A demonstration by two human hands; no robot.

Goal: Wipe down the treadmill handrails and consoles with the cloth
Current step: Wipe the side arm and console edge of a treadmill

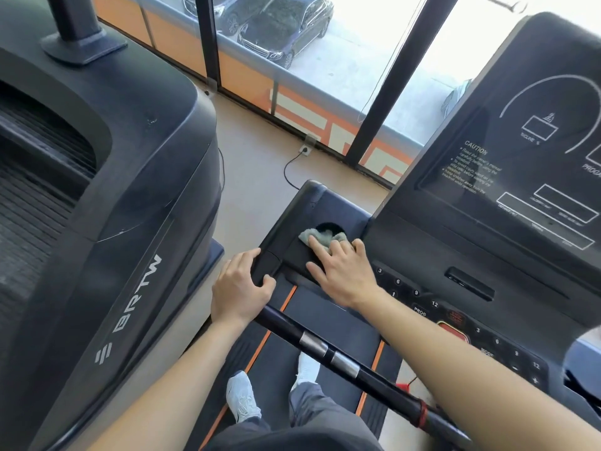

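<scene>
The right hand [344, 271], fingers extended flat, presses the grey cloth [307, 235] onto the console tray [292, 219] at the rim of the cup holder [329, 226], while the left hand [240, 288] grips the tray's near corner with curled fingers.

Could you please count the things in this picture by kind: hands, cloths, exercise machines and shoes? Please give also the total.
Hands: 2, left hand gripping the console edge, right hand pressing the cloth
Cloths: 1
Exercise machines: 2, treadmill, neighbouring machine
Shoes: 2, left shoe, right shoe
Total: 7
</scene>
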